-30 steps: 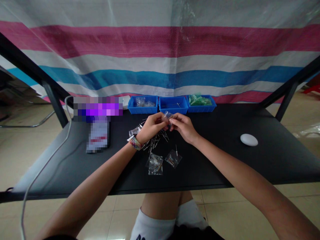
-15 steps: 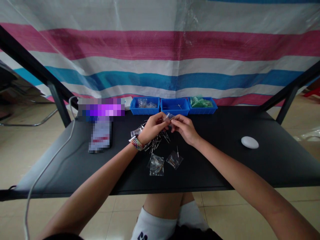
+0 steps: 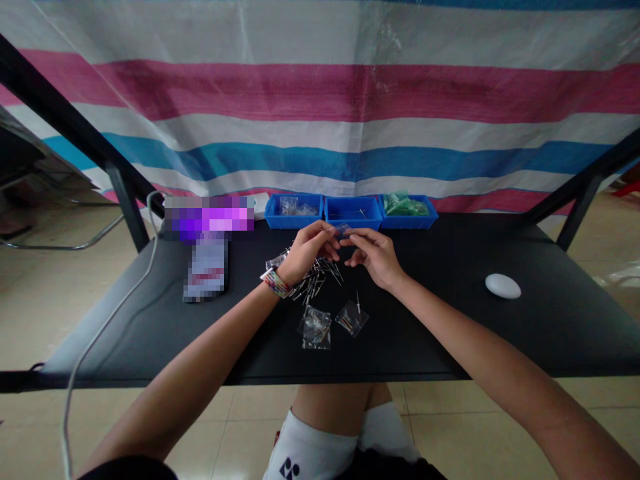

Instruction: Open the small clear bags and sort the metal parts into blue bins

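Over the middle of the black table (image 3: 450,313), my left hand (image 3: 306,250) and my right hand (image 3: 376,255) meet, both pinched on a small clear plastic bag (image 3: 343,231) held between their fingertips. Under the hands lies a loose pile of thin metal pins (image 3: 316,279). Nearer to me lie two small clear bags with pins inside, one (image 3: 316,328) on the left and one (image 3: 352,318) on the right, with a single pin (image 3: 358,301) beside them. A beaded band is on my left wrist.
Three blue trays stand along the table's far edge: the left one (image 3: 293,211) holds clear bags, the middle one (image 3: 353,212) a few pins, the right one (image 3: 408,209) green pieces. A white oval object (image 3: 503,286) lies at the right. A grey cable (image 3: 100,333) runs down the left side.
The view has shifted slightly, so the table sits a little lower and to the right. Both hands stay together on the small bag, the right fingers now a bit more spread.
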A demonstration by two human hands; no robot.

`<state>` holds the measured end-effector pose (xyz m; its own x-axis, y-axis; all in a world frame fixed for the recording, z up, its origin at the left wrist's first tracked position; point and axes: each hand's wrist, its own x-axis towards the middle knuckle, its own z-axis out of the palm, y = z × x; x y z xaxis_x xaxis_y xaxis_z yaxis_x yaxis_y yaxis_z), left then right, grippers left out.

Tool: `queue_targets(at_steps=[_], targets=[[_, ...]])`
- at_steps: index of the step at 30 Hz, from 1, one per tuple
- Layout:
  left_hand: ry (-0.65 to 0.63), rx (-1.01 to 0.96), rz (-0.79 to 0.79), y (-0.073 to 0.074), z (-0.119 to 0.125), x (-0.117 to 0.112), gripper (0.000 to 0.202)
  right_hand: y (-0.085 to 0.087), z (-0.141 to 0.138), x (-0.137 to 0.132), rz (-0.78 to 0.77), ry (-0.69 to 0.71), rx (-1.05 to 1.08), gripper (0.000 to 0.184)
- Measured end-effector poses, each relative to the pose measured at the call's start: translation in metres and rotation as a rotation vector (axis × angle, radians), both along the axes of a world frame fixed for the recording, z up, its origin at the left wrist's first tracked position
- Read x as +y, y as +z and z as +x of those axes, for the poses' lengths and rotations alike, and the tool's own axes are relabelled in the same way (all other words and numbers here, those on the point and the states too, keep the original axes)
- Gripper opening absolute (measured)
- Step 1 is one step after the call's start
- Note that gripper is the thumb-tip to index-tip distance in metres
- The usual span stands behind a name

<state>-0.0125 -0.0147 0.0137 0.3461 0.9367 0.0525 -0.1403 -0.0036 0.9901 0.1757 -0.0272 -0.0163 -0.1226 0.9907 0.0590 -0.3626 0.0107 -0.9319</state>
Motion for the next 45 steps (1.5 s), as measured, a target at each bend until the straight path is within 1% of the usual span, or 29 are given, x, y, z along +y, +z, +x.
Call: queue_targets(at_steps=[4, 6, 10, 13, 16, 20, 25, 27, 29, 33, 37, 38, 40, 42, 45], targets=[[0.017, -0.046, -0.053, -0.002, -0.001, 0.001, 0.032, -0.001, 0.0, 0.001, -0.019, 0.0, 0.017, 0.031], [0.037, -0.044, -0.053, -0.001, -0.002, 0.001, 0.031, -0.002, 0.001, 0.003, -0.029, 0.017, 0.028, 0.028], [0.074, -0.003, 0.026, -0.002, -0.003, 0.003, 0.031, -0.004, 0.003, 0.006, -0.022, 0.047, 0.07, 0.024], [0.086, 0.036, 0.102, -0.004, -0.002, 0.004, 0.033, -0.005, 0.003, 0.008, -0.036, 0.037, 0.103, 0.03], [0.055, 0.067, 0.156, -0.006, -0.002, 0.004, 0.04, -0.005, 0.001, 0.006, -0.027, -0.029, 0.083, 0.038], [-0.009, 0.11, 0.161, -0.006, 0.0, 0.002, 0.042, -0.005, -0.002, 0.004, 0.013, -0.099, 0.079, 0.038], [0.016, 0.118, 0.183, -0.005, -0.002, 0.002, 0.042, -0.003, -0.001, 0.006, -0.011, -0.06, 0.088, 0.033], [0.058, 0.102, 0.187, -0.004, -0.003, 0.004, 0.043, -0.003, 0.0, 0.007, -0.032, -0.032, 0.1, 0.03], [0.134, 0.08, 0.199, -0.003, -0.006, 0.007, 0.044, -0.003, 0.002, 0.008, -0.051, -0.011, 0.117, 0.026], [0.362, 0.016, 0.237, -0.002, -0.016, 0.018, 0.044, -0.003, 0.004, 0.009, -0.059, 0.022, 0.132, 0.019], [0.551, -0.051, 0.212, -0.003, -0.031, 0.033, 0.044, -0.004, 0.004, 0.009, -0.042, 0.05, 0.126, 0.014], [0.58, -0.069, 0.196, -0.004, -0.035, 0.036, 0.044, -0.004, 0.004, 0.009, -0.039, 0.055, 0.124, 0.014], [0.57, -0.078, 0.153, -0.006, -0.04, 0.041, 0.043, -0.004, 0.004, 0.008, -0.036, 0.059, 0.124, 0.014], [0.565, -0.027, 0.149, -0.008, -0.043, 0.043, 0.039, -0.004, 0.004, 0.008, -0.036, 0.062, 0.124, 0.014], [0.604, 0.086, 0.188, -0.01, -0.044, 0.042, 0.029, -0.004, 0.004, 0.008, -0.035, 0.067, 0.119, 0.015]])
